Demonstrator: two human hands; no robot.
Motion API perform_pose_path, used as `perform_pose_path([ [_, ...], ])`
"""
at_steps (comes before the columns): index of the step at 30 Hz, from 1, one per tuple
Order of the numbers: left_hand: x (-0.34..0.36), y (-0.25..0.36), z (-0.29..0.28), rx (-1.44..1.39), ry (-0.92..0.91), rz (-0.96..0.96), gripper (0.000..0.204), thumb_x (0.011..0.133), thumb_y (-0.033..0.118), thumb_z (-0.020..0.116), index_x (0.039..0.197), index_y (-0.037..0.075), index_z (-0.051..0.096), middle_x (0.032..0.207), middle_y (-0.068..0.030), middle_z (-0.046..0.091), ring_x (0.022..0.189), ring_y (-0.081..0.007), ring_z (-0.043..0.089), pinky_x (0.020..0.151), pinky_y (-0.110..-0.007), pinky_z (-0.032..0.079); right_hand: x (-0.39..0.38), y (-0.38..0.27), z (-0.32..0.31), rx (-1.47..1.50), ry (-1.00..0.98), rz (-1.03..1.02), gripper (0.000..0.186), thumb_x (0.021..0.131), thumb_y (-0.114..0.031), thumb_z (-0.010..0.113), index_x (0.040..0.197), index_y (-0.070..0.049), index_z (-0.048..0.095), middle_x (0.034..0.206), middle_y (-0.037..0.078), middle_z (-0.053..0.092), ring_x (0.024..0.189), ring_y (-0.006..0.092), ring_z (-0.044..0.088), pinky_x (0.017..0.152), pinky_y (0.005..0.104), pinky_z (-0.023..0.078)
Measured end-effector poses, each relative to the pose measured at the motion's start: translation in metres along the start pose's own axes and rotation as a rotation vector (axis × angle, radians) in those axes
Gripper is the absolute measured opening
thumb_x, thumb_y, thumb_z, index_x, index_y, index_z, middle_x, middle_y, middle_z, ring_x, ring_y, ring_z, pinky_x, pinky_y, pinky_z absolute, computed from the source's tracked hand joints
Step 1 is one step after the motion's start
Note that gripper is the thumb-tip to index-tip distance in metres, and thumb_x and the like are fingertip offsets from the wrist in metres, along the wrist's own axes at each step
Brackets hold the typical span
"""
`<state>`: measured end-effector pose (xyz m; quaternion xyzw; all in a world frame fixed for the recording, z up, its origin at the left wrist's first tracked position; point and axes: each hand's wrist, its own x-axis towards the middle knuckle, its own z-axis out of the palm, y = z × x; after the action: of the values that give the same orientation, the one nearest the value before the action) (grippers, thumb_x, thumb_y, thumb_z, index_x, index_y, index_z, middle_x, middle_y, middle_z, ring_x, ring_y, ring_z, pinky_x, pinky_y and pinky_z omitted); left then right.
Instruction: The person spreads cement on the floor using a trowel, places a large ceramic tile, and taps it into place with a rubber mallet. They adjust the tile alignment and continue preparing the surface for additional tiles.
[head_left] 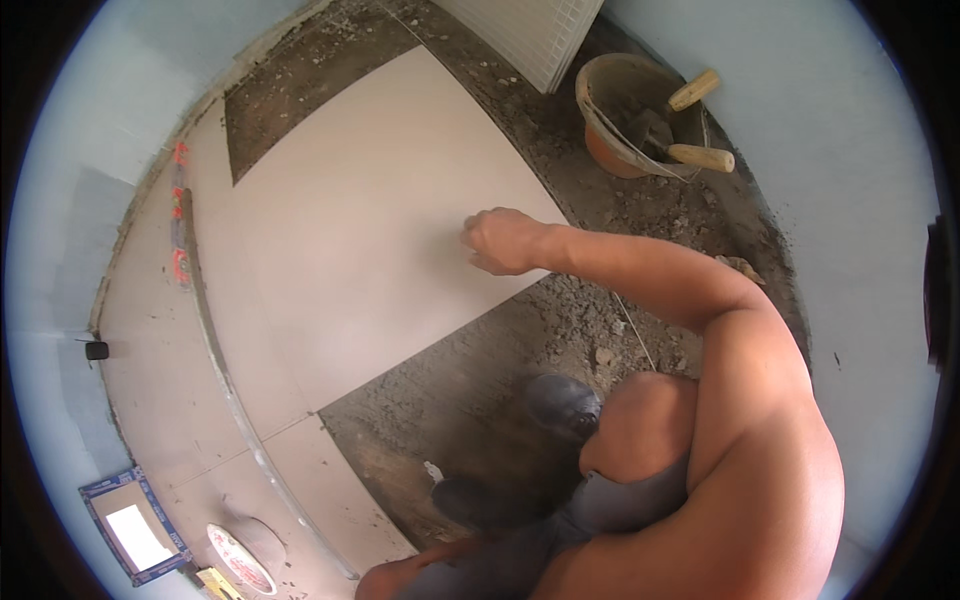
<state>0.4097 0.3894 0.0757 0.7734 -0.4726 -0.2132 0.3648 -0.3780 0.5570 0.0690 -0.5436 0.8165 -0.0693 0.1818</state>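
A large pale floor tile (360, 230) lies in front of me, its right and near edges bordering grey mortar. Over the tile's right part is my right hand (505, 241), closed with the fingers curled under. What those fingers hold, if anything, is hidden, and I cannot tell whether the knuckles touch the surface. My left hand is out of view. Loose mortar (440, 370) covers the floor between the tile and my bent legs. Left of the large tile, a long metal straightedge (222, 370) rests on other pale tiles.
At the far right stands an orange-brown bucket (612, 157) with two wooden-handled tools inside. White ridged panels (530, 35) lean at the back. A red-and-dark strip (180, 215) lies by the left wall. A blue-edged box (105, 515) and a red-marked white packet (240, 560) sit lower left.
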Motion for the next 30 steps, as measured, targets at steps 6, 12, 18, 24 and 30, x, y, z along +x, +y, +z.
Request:
perform_pose_path([
  [6, -0.022, -0.024, -0.070, -0.128, 0.046, -0.075, 0.019, 0.086, 0.013, 0.053, 0.072, 0.000, 0.052, 0.062, -0.0061, 0.046, 0.048, -0.0198, 0.042, 0.044, -0.035, 0.045, -0.053, 0.076, -0.026, 0.101, -0.185, 0.540, 0.027, 0.076, -0.011, 0.060, 0.097, 0.003, 0.071, 0.103, 0.023, 0.070, 0.101, 0.0385, 0.068, 0.085, 0.0441, 0.056],
  [12, -0.015, 0.054, -0.055, -0.912, 0.009, -0.258, 0.023, 0.082, 0.021, 0.064, 0.073, 0.002, 0.056, 0.067, -0.0062, 0.055, 0.056, -0.0181, 0.050, 0.045, -0.031, 0.045, -0.124, 0.087, 0.018, 0.317, -0.491, 0.778, 0.028, 0.075, -0.010, 0.063, 0.093, 0.010, 0.069, 0.086, 0.027, 0.070, 0.078, 0.0360, 0.072, 0.071, 0.0442, 0.058],
  [18, 0.048, 0.126, -0.011, -1.061, -1.173, 0.062, 0.054, 0.091, 0.041, 0.064, 0.116, -0.006, 0.063, 0.115, -0.0201, 0.066, 0.106, -0.0244, 0.064, 0.071, -0.035, 0.056, -0.127, 0.091, 0.064, 0.298, -0.380, 0.701, 0.028, 0.077, -0.010, 0.058, 0.092, 0.011, 0.068, 0.081, 0.028, 0.069, 0.074, 0.0375, 0.071, 0.073, 0.0433, 0.058],
  [24, -0.046, 0.222, 0.079, -0.885, -0.780, -0.073, 0.022, 0.090, 0.012, 0.059, 0.107, -0.001, 0.056, 0.088, -0.0040, 0.055, 0.065, -0.0107, 0.048, 0.057, -0.024, 0.038, -0.156, 0.082, 0.047, 0.076, -0.152, 0.603, 0.024, 0.077, -0.011, 0.058, 0.088, 0.007, 0.069, 0.084, 0.026, 0.069, 0.087, 0.0388, 0.069, 0.083, 0.0442, 0.055],
  [30, -0.065, 0.239, 0.091, -0.699, -0.882, 0.037, 0.034, 0.088, 0.015, 0.062, 0.116, -0.003, 0.056, 0.091, -0.0031, 0.057, 0.072, -0.0107, 0.044, 0.065, -0.026, 0.036, -0.179, 0.047, -0.014, 0.383, 0.208, 0.635, 0.017, 0.078, -0.017, 0.061, 0.079, -0.001, 0.068, 0.081, 0.026, 0.066, 0.082, 0.0396, 0.068, 0.075, 0.0455, 0.053],
])
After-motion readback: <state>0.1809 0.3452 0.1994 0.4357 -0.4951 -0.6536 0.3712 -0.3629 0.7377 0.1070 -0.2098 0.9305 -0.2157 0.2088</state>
